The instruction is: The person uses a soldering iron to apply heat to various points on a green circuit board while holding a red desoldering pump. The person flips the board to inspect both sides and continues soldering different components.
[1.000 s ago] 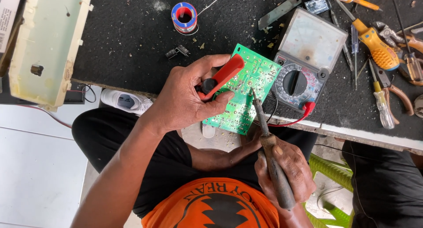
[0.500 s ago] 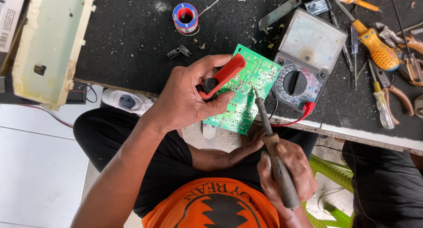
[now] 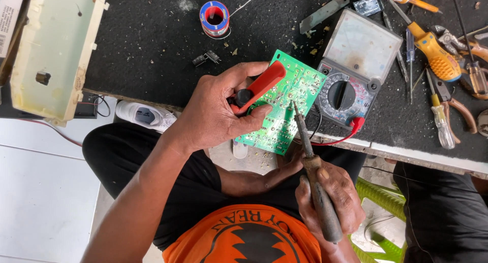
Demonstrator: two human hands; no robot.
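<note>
Left hand point(image 3: 216, 108) closed around a red-and-black plastic desoldering pump point(image 3: 256, 87), thumb along the red barrel, fingers wrapped beneath; same fingers also pinching the near edge of a green rectangular printed circuit board point(image 3: 287, 98), solder side up. Board held tilted over the front edge of the black-topped workbench point(image 3: 147, 44), far corner just beside a grey analogue multimeter with round black dial point(image 3: 351, 72).

Right hand point(image 3: 330, 192) gripping the dark worn handle of a soldering iron point(image 3: 312, 166), fist closed, thumb on top. Iron's thin metal shaft angled up and away, tip on the board's surface near its middle. Pump nozzle close to the same area; exact contact not discernible.

Red probe lead point(image 3: 351, 128) plugged at the multimeter's lower corner, cable trailing over the bench edge.

On the bench, well apart from the hands: red-and-blue spool of solder wire point(image 3: 214, 18); small black component point(image 3: 206, 58) near it; yellow-handled screwdrivers point(image 3: 434, 52) and pliers at the right end; flat grey metal strip point(image 3: 325, 11) beyond the multimeter. Cream-coloured plastic housing point(image 3: 56, 49) resting at the left end of the bench.

Below: orange shirt with black print, black trousers, white shoe point(image 3: 145, 115) under the bench edge.
</note>
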